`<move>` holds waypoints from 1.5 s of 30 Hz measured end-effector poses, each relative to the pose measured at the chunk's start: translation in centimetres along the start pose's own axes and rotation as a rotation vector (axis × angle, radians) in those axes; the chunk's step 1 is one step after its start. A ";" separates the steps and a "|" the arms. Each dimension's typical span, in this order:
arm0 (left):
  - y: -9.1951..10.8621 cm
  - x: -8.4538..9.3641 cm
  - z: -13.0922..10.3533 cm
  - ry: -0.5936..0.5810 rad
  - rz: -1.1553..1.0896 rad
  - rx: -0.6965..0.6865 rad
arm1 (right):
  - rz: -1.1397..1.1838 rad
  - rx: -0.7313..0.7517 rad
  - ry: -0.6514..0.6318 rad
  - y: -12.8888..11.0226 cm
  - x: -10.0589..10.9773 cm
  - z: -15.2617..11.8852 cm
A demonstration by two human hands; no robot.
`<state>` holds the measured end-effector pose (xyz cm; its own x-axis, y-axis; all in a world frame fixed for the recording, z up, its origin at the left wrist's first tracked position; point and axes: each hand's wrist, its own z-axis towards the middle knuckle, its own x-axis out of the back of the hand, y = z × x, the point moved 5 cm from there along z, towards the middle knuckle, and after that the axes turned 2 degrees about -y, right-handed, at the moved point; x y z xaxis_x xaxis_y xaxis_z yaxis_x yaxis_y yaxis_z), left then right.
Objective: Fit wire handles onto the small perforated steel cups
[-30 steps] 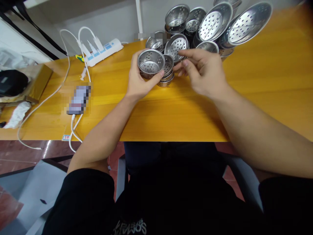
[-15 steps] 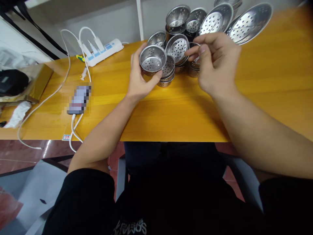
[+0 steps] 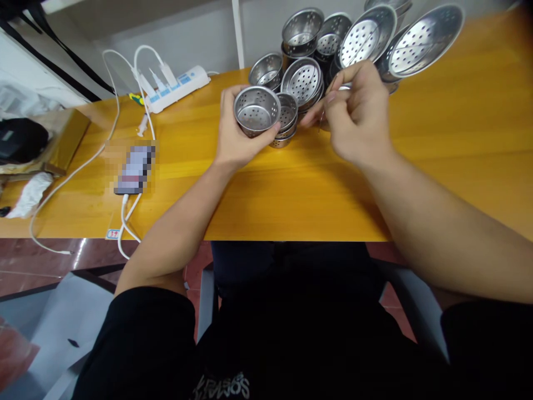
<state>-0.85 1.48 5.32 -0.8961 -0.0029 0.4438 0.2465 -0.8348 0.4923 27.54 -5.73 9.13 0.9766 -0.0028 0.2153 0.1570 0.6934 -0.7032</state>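
My left hand (image 3: 235,130) grips a small perforated steel cup (image 3: 257,105) round its side, mouth tilted up towards me. Thumb and fingers of my right hand (image 3: 353,111) are pinched on a thin wire (image 3: 320,120), only part of which shows. Right behind the held cup stands a short stack of small perforated cups (image 3: 286,114). Between the two hands and farther back is another perforated cup (image 3: 302,82) with a wire across its mouth. My right hand partly hides the things behind it.
More perforated cups (image 3: 302,30) crowd the back of the yellow table (image 3: 291,194), with a wide-mouthed strainer (image 3: 427,41) at the right. On the left are a power strip (image 3: 181,89), a phone (image 3: 135,169) on a white cable and a cardboard box (image 3: 69,136).
My right hand has come slightly left and nearer to me with the wire, which now hangs lower. The cup in my left hand has dropped slightly and shifted a little left.
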 end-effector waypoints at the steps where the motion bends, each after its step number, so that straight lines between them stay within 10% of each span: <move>1: 0.0 -0.3 0.0 0.054 0.003 0.001 | -0.008 -0.015 -0.005 -0.1 0.0 0.0; 25: -1.1 -2.0 0.2 0.221 -0.048 -0.028 | -0.183 0.032 0.031 -0.1 0.4 0.0; 45: 0.0 -5.5 -1.8 -0.078 0.026 -0.079 | -0.077 -0.050 0.018 -0.9 -1.5 -0.5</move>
<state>3.39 0.51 1.54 -0.8576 0.0156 0.5141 0.2364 -0.8758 0.4208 26.00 -6.75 9.12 0.9638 -0.0678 0.2580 0.2383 0.6539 -0.7181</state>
